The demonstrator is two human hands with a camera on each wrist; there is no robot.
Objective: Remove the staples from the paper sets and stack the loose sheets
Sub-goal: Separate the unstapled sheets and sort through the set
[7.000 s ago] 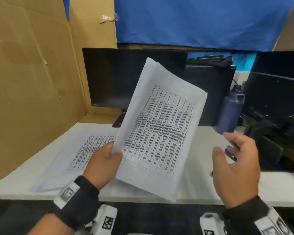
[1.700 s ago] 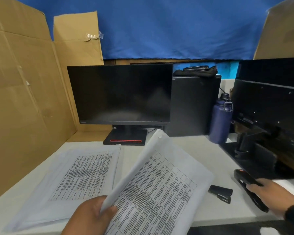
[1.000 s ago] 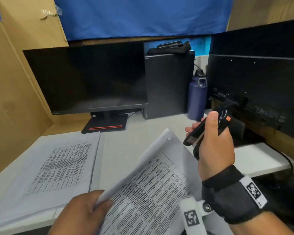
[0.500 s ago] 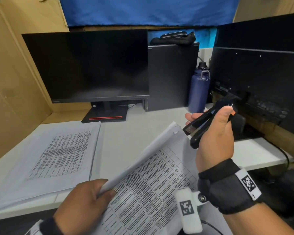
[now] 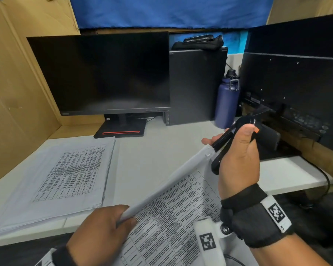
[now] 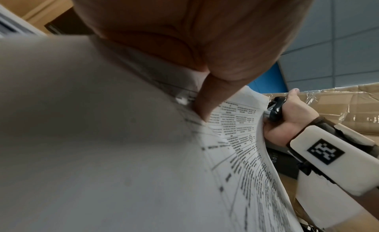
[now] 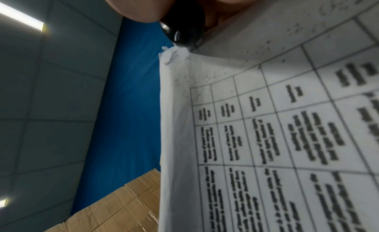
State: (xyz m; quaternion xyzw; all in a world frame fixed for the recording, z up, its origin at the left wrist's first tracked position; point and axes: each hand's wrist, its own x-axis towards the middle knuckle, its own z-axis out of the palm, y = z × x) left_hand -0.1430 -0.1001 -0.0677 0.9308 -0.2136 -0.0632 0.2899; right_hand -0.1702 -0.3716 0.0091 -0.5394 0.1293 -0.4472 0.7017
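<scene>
My left hand (image 5: 102, 229) grips the near edge of a stapled paper set (image 5: 173, 212) printed with a table, tilted up off the desk. My right hand (image 5: 238, 156) holds a black staple remover (image 5: 231, 139) whose tip sits at the set's far corner (image 5: 208, 152), where the paper looks torn. The same corner (image 7: 172, 55) meets the black tool (image 7: 184, 31) in the right wrist view. In the left wrist view the paper set (image 6: 242, 138) runs toward the tool (image 6: 275, 109). A stack of loose sheets (image 5: 65, 177) lies flat on the desk to the left.
A black monitor (image 5: 104, 73) stands at the back of the white desk (image 5: 154, 154), beside a dark computer case (image 5: 196, 85) and a blue bottle (image 5: 227, 100). Another black monitor (image 5: 300, 73) fills the right. Cardboard walls (image 5: 13, 83) close the left side.
My right hand picked the staple remover up from the desk at the right and brought it to the far corner of the set, which my left hand keeps holding.
</scene>
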